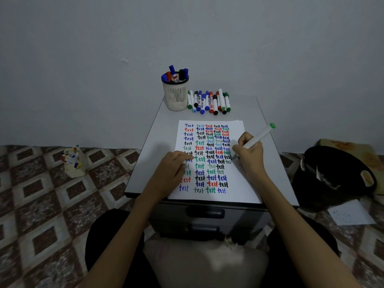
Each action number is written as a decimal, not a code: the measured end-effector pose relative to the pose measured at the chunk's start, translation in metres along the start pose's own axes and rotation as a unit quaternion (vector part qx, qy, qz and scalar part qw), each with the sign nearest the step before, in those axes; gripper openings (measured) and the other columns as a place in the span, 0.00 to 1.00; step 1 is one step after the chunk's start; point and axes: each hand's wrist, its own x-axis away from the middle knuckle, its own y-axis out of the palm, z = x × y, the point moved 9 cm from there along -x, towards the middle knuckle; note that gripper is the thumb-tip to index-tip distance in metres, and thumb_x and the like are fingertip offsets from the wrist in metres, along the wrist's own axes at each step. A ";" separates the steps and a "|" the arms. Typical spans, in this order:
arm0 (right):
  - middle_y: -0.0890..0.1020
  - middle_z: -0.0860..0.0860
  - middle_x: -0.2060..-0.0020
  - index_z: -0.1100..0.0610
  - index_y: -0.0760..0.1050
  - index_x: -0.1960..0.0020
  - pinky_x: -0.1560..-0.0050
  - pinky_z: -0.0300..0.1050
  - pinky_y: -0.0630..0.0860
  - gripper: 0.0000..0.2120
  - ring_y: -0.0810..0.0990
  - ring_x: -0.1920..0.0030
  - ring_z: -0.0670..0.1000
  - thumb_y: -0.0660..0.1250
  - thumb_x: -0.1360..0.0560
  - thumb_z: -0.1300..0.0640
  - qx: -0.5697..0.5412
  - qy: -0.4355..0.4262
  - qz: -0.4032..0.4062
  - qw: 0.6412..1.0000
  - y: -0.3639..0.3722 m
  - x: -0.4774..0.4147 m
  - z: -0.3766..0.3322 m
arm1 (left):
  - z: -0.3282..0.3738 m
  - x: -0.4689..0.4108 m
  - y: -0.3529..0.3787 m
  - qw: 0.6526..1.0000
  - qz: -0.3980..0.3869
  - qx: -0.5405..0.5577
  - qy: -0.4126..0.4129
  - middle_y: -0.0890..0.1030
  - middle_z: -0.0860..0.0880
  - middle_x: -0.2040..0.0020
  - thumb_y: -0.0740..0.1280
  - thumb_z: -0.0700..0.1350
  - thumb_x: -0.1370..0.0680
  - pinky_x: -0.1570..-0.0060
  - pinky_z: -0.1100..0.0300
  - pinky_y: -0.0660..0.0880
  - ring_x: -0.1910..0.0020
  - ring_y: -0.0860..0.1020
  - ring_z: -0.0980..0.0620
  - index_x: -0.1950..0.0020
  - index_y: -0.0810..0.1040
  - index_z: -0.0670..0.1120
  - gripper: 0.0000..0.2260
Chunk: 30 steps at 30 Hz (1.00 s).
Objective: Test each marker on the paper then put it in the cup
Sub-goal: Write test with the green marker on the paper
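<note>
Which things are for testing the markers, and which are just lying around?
For the job: green marker in the right hand, paper under the left hand, cup, row of markers beside it.
Lying about: box of markers on the floor, black basket, loose sheet.

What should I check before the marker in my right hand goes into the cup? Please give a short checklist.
1. Right hand grips the green marker: ok.
2. Test word finished: not ok, the last green word at the tip looks incomplete.
3. Left hand presses the paper flat: ok.
4. Cup stands upright: ok.
5. Room left in the cup: cannot tell; several markers already stand in it.
6. Where the cap is: cannot tell.
</note>
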 end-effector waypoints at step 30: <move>0.81 0.60 0.68 0.65 0.74 0.58 0.65 0.44 0.82 0.06 0.82 0.69 0.55 0.64 0.28 0.74 -0.215 0.097 -0.183 0.954 0.032 0.036 -0.026 | -0.020 0.006 -0.024 0.943 0.066 0.300 -0.128 0.82 0.54 0.50 0.70 0.38 0.26 0.56 0.63 0.78 0.52 0.81 0.56 0.48 0.79 0.47 0.09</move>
